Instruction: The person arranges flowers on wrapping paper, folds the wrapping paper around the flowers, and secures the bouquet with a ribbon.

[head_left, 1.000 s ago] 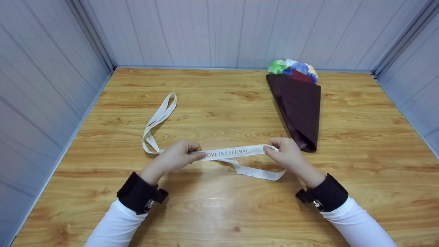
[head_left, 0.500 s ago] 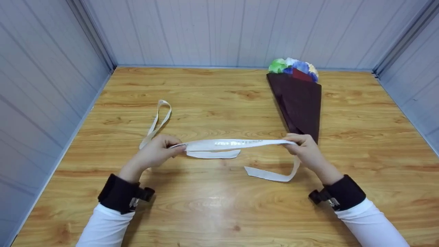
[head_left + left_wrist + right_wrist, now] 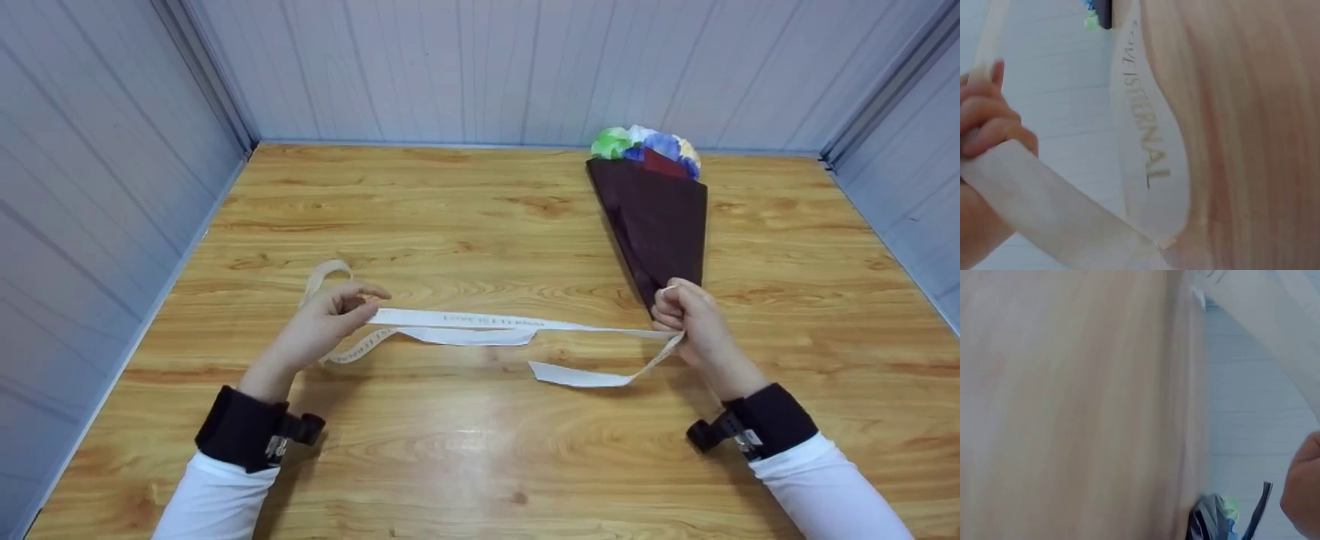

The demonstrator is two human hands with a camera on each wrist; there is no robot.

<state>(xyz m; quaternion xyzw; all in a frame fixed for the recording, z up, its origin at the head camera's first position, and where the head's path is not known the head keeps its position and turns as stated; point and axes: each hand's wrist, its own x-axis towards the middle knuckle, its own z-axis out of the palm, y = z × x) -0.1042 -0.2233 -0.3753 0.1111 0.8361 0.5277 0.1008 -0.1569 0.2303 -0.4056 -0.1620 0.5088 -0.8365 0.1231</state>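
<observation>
white ribbon [image 3: 465, 319] stretches between the two hands [image 3: 324, 324] [image 3: 697, 326].

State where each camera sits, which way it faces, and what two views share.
Head: on the head, facing forward and down at table, ribbon and bouquet; left hand, right hand and sleeves show.
Left wrist: on that wrist, facing ribbon, table and wall; part of left hand shows.
Right wrist: on that wrist, facing table, wall and ribbon; part of right hand shows.
Both wrist views share ribbon and bouquet.
</observation>
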